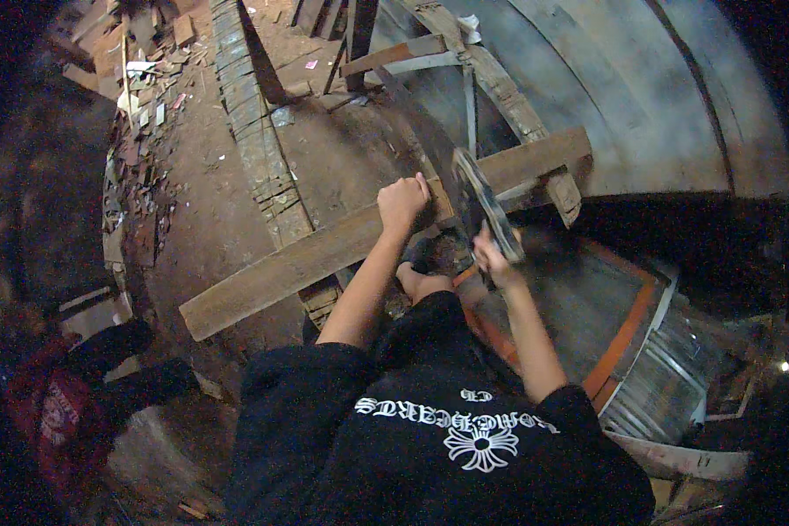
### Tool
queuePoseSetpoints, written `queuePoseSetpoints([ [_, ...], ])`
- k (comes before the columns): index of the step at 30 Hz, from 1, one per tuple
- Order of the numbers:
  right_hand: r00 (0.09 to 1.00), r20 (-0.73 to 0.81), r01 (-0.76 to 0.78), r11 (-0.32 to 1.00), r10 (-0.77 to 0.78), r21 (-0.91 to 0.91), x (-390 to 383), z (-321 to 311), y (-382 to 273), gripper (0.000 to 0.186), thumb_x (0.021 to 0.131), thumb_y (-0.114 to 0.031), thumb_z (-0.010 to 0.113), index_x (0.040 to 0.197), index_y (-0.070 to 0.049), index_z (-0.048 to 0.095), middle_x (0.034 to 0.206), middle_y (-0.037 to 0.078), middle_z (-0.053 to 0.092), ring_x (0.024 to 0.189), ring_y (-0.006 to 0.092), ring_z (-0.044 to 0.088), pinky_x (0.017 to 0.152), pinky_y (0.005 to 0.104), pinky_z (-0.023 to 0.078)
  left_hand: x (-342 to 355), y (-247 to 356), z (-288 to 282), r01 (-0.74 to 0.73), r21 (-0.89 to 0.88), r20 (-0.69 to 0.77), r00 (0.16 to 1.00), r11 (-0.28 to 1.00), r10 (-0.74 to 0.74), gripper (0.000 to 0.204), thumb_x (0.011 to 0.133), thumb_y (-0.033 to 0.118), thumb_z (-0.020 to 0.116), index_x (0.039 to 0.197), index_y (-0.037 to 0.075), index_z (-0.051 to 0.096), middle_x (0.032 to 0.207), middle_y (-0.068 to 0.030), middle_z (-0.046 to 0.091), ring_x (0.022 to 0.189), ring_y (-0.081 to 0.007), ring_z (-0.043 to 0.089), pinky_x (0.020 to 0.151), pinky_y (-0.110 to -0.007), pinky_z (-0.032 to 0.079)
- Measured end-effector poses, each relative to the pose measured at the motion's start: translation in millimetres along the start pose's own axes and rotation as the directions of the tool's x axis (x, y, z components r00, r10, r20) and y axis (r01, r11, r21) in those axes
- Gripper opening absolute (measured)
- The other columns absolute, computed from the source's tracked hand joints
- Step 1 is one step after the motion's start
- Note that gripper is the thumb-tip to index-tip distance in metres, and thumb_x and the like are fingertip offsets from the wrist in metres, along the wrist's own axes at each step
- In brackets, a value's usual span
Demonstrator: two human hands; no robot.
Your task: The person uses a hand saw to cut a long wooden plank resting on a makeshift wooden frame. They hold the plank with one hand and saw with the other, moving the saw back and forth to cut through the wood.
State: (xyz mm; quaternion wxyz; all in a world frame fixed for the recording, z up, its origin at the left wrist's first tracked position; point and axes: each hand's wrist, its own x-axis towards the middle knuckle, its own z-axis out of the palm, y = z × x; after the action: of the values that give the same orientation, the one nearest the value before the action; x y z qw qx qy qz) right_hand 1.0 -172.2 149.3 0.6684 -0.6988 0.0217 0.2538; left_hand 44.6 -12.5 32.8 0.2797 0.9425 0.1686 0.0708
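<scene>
A long wooden board [263, 272] lies slantwise across two rough, notched timbers [250, 123]. My left hand [401, 203] is closed over the board near its middle, thumb up. My right hand [493, 256] grips a long, dark hand tool with a pale metallic edge [484, 195], possibly a saw, slightly blurred and angled across the board just right of my left hand. Where the tool meets the wood I cannot make out clearly. My bare leg [421, 282] shows below the board.
A person in a maroon top [57, 412] is at lower left. Wood scraps [149, 114] litter the dirt floor at upper left. An orange-edged frame [622, 342] with corrugated sheets [662, 386] is at lower right, large pale panels [649, 105] at upper right, upright posts [359, 39] behind.
</scene>
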Motion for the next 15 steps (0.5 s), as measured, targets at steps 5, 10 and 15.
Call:
queuePoseSetpoints([
  [5,0.989,-0.002,-0.147,0.981,0.148,0.130,42,12,-18,0.017,0.077,-0.012,0.051,0.064,-0.009,0.041,0.049,-0.002,0.037,0.039,0.0079,0.034,0.040,0.0213,0.030,3,-7,-7,0.034,0.058,-0.040,0.999,0.998,-0.032,0.043,0.081,0.026,0.038,0.050,0.005,0.059,0.049,-0.0145,0.055,0.041,-0.0269,0.055,0.044,-0.036,0.045],
  [10,0.999,-0.008,-0.038,0.996,0.037,-0.084,-29,-9,15,0.013,0.080,-0.016,0.049,0.070,-0.009,0.047,0.060,0.002,0.047,0.052,0.0092,0.046,0.048,0.0225,0.035,-1,-3,-2,0.091,0.061,-0.058,0.994,0.994,-0.088,0.042,0.080,0.024,0.039,0.049,0.004,0.058,0.049,-0.0150,0.055,0.041,-0.0263,0.055,0.044,-0.036,0.045],
  [15,0.988,-0.147,-0.014,0.906,-0.053,-0.423,-88,-17,37,0.007,0.076,-0.009,0.056,0.073,-0.007,0.050,0.063,0.002,0.050,0.056,0.0102,0.048,0.051,0.0250,0.036,-8,3,1,0.082,0.051,-0.098,0.992,0.995,-0.077,0.042,0.080,0.023,0.039,0.046,0.005,0.057,0.047,-0.0148,0.055,0.040,-0.0259,0.055,0.043,-0.035,0.044],
])
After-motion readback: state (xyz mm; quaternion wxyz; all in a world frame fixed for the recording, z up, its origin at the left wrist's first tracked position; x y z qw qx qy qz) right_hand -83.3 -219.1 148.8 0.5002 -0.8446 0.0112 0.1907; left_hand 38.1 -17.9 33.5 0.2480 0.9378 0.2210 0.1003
